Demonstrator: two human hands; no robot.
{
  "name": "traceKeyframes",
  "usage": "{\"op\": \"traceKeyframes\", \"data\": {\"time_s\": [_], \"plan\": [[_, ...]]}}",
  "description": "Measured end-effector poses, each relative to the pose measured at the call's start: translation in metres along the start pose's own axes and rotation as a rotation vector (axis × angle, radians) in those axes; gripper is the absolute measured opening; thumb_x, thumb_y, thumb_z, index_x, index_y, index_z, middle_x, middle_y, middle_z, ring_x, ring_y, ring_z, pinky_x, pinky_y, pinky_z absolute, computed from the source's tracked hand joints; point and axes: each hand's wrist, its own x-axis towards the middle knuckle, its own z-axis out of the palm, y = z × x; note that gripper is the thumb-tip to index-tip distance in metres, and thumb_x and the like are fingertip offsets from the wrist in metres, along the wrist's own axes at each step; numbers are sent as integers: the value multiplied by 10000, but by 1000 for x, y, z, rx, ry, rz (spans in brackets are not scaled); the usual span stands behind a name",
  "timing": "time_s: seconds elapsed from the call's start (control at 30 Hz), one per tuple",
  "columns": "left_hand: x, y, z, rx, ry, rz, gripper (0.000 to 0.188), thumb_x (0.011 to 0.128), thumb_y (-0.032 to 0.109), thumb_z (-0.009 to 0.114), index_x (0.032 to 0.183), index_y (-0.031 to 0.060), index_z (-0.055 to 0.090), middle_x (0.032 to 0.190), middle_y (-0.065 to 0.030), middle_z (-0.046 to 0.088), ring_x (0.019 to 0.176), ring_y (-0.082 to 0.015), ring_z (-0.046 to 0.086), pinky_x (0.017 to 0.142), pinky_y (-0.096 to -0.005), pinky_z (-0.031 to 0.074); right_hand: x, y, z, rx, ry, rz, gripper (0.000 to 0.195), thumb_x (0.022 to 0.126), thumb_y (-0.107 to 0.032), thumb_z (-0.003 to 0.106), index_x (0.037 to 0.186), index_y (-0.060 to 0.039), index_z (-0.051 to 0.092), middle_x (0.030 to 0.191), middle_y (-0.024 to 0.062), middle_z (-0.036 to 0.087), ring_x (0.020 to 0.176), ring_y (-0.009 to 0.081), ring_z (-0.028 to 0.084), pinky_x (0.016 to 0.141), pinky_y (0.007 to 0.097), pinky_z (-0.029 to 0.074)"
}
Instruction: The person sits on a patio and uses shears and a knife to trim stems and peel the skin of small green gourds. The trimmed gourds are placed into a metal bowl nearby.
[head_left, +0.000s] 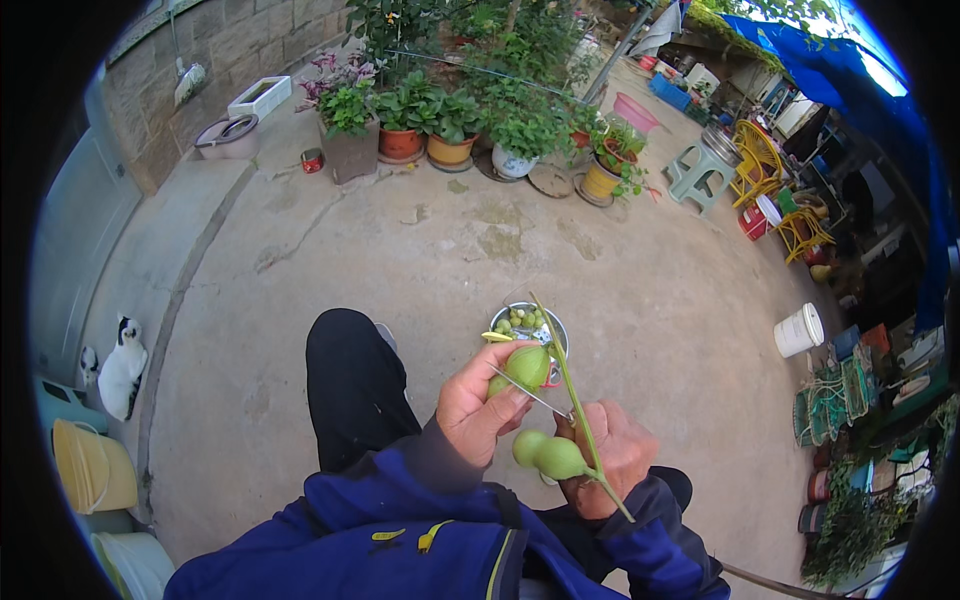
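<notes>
My left hand holds a small green gourd between thumb and fingers. My right hand is closed on a thin metal tool, whose narrow shaft lies across the gourd under my left thumb. A green stem runs along my right hand, and a second bottle-shaped gourd hangs from its lower end, beside that hand. Below my hands, on the ground, stands a metal bowl with several small green gourds in it. A red-handled object by the bowl is partly hidden.
Potted plants line the far side of the concrete yard. A black-and-white cat sits at the left, above a yellow bucket. To the right are a white bucket, green netting and a plastic stool.
</notes>
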Motion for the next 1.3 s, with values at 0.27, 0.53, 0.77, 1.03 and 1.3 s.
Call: {"op": "traceKeyframes", "data": {"time_s": [0.27, 0.53, 0.77, 1.03, 1.3], "plan": [[-1, -2, 0, -92, -24, 19, 540, 1018, 191, 691, 1485, 1, 497, 972, -49, 606, 736, -94, 504, 632, -236, 404, 8, 11, 4, -8, 179, 98, 235, 763, -59, 784, 856, -81, 569, 718, 127, 515, 603, 332, 574, 506, 456, 441], [0, -3, 4, 23, -17, 83, 505, 1032, 203, 678, 1460, -4, 510, 949, -53, 613, 732, -83, 507, 629, -228, 408, 12, 11, 5, -56, 208, 84, 205, 812, 0, 769, 851, -78, 584, 707, 139, 564, 541, 349, 585, 470, 413, 453], [1, -4, 3, 73, 45, 76, 515, 1031, 182, 685, 1475, -15, 515, 956, -12, 605, 739, -73, 495, 658, -223, 412, -4, 3, 0, 29, -36, 16, 245, 754, -49, 797, 941, -64, 639, 763, 139, 588, 641, 358, 617, 535, 437, 497], [3, -10, -3, -128, -14, 38, 527, 1023, 150, 664, 1498, -5, 500, 1058, -29, 627, 810, -92, 518, 695, -253, 437, -2, 6, 4, 38, 5, 27, 260, 727, -93, 767, 884, -67, 562, 783, 139, 532, 665, 351, 601, 546, 459, 456], [8, 3, -17, -337, -140, 28, 572, 1023, 167, 660, 1536, -2, 471, 1246, -163, 659, 897, -205, 603, 695, -311, 489, -1, 8, -8, 27, 87, 117, 209, 749, 26, 756, 903, -65, 648, 803, 162, 605, 678, 382, 635, 574, 456, 509]]}}
